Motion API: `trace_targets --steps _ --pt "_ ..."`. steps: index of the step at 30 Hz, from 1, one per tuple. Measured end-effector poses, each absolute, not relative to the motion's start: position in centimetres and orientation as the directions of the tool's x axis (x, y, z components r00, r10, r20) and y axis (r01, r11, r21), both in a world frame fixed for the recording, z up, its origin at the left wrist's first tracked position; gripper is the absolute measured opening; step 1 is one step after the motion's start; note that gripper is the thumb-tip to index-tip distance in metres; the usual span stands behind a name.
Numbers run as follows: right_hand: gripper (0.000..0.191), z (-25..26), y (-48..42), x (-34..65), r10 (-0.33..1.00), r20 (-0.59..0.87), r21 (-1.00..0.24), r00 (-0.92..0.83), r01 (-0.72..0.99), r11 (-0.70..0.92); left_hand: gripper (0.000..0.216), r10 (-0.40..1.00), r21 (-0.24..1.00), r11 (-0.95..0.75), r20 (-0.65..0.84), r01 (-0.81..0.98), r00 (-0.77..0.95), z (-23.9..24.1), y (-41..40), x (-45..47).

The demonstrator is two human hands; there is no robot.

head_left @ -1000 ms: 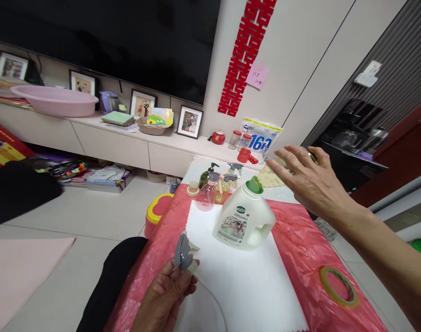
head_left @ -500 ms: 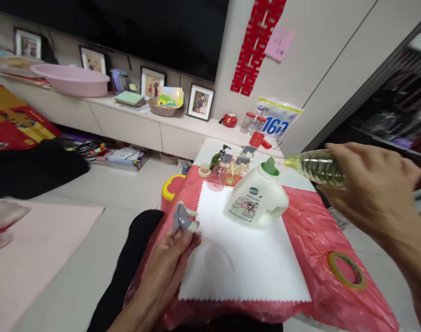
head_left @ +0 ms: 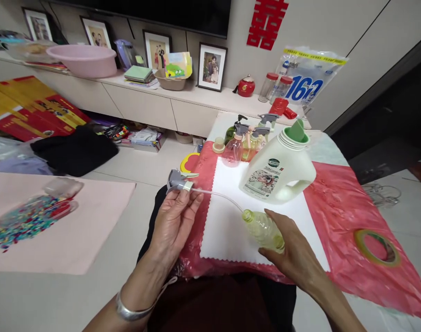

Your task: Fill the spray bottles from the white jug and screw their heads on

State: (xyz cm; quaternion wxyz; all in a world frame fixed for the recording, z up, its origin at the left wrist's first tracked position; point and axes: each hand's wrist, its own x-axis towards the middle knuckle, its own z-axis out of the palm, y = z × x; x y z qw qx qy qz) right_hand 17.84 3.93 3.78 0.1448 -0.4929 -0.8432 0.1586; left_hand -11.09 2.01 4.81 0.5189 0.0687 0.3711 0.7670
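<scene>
My left hand [head_left: 174, 223] pinches a grey spray trigger head [head_left: 178, 180] by its pale collar. Its thin clear dip tube runs right, with the tip at the mouth of a yellow-green clear bottle [head_left: 262, 227]. That bottle lies tilted in my right hand [head_left: 295, 253], mouth toward the left. Whether the tube tip is inside the mouth I cannot tell. Behind it a white detergent jug [head_left: 277, 170] with a green spout stands uncapped on a white sheet [head_left: 231, 235]. Several spray bottles, among them a clear pink one [head_left: 234, 150], stand left of the jug.
A roll of tape [head_left: 360, 237] lies on the red plastic cover [head_left: 338, 203] at the right. A round cap [head_left: 218, 145] sits by the spray bottles. Glass jars [head_left: 267, 88] stand on the cabinet behind. Small coloured pieces [head_left: 27, 221] are spread on a pink mat [head_left: 103, 203] at the left.
My right hand has brought the bottle from beside the jug's spout down and left, to the tube's tip. The spray head in my left hand has turned so its tube points right. The view has shifted.
</scene>
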Motion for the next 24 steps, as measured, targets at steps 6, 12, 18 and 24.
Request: trace_targets --steps 6,12,18,24 --pt "0.077 3.5 3.7 16.4 0.897 0.063 -0.571 -0.438 0.721 0.393 0.036 0.854 0.710 -0.222 -0.189 -0.669 -0.485 5.1 1.8 -10.3" --pt "0.077 2.2 4.1 13.3 0.893 0.067 -0.727 -0.446 0.590 0.350 0.032 0.916 0.860 -0.153 -0.062 -0.487 -0.397 5.9 0.9 -8.6" --pt "0.079 0.3 4.8 10.4 0.859 0.162 -0.841 -0.486 0.388 0.378 0.020 0.955 0.962 -0.125 0.051 -0.243 -0.292 5.9 0.3 -8.0" --pt "0.078 -1.9 5.0 9.9 0.855 0.170 -0.885 -0.490 0.305 0.351 0.023 0.966 0.986 -0.159 0.146 -0.043 -0.213 4.8 0.4 -8.0"
